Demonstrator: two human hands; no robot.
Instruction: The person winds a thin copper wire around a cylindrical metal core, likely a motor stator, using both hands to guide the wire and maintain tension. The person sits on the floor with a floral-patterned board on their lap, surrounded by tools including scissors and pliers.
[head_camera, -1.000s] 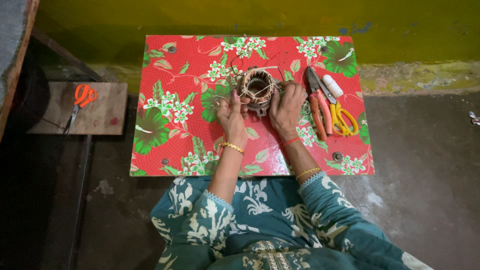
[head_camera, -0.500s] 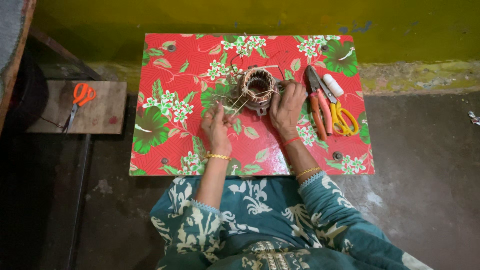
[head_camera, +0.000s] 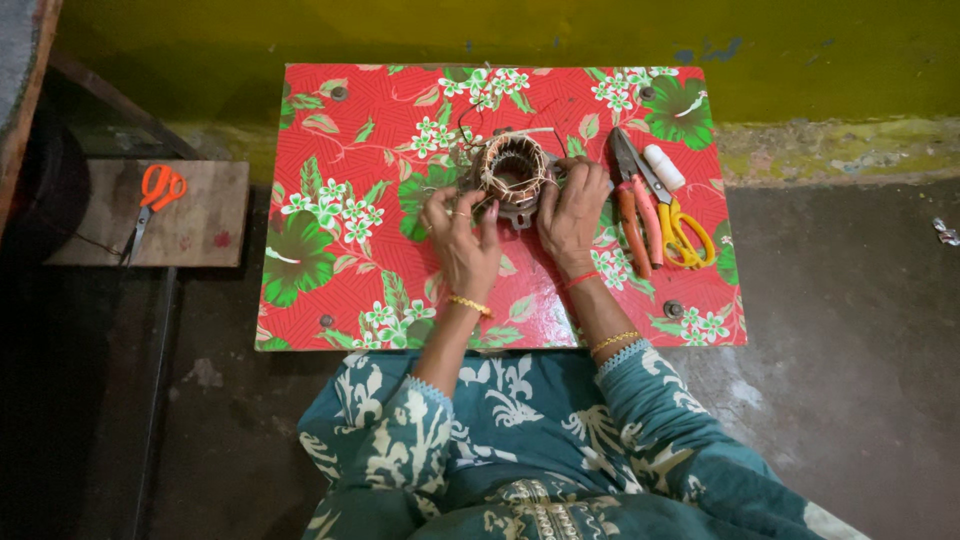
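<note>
As it lies on the table, wound coil ring between left hand, right hand, each grip clamped on it

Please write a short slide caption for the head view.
Both hands, left and right, hold a copper-wound coil ring on a floral table.

The motor winding lies on the table, toward its far edge and near the middle of its width. The left hand rests against the winding's near left side, the right hand against its near right side. Just right of the winding lie the pliers, then the scissors and a small roll, all on the table. Well left of the winding, off the table, a second pair of scissors lies on a low board.
</note>
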